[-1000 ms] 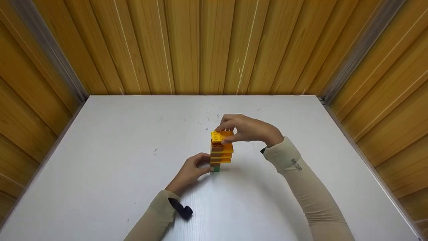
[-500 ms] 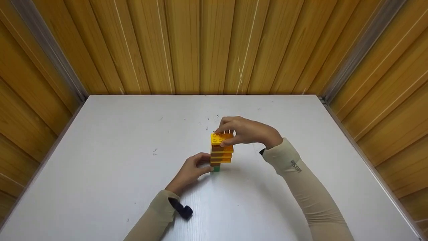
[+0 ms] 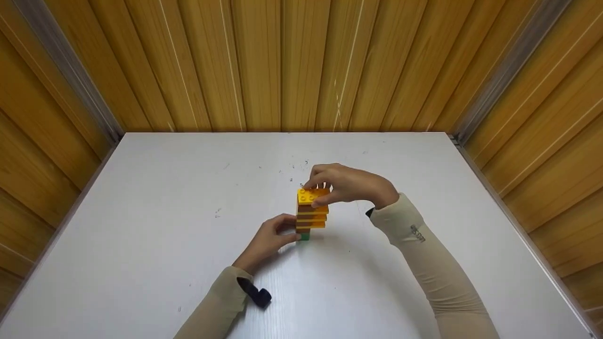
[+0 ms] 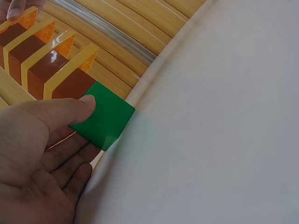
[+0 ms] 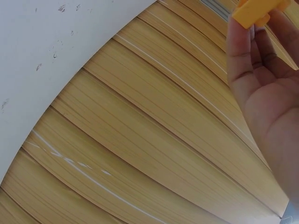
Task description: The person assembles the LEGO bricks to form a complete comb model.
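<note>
A tower of toy building bricks stands upright near the middle of the table, brown bricks (image 4: 70, 86) alternating with thin yellow plates (image 4: 77, 65) that jut out to the right. At its foot is a green brick (image 4: 105, 121), on the tabletop. My left hand (image 3: 267, 239) grips this base from the left, the thumb on the green face. On top lies a yellow plate (image 3: 305, 196) with round studs. My right hand (image 3: 357, 186) pinches that plate between thumb and fingers from the right, covering part of it. Its edge (image 5: 257, 11) shows at the fingertips in the right wrist view.
The white tabletop (image 3: 141, 212) carries small dark marks behind the tower. Wood-patterned panel walls (image 3: 301, 66) rise at its back and both sides. A black strap end (image 3: 258, 294) hangs from the left sleeve's cuff.
My right hand has come down slightly with the top yellow plate, and the gap beneath that plate has closed onto the brown brick. The left hand has stayed at the base.
</note>
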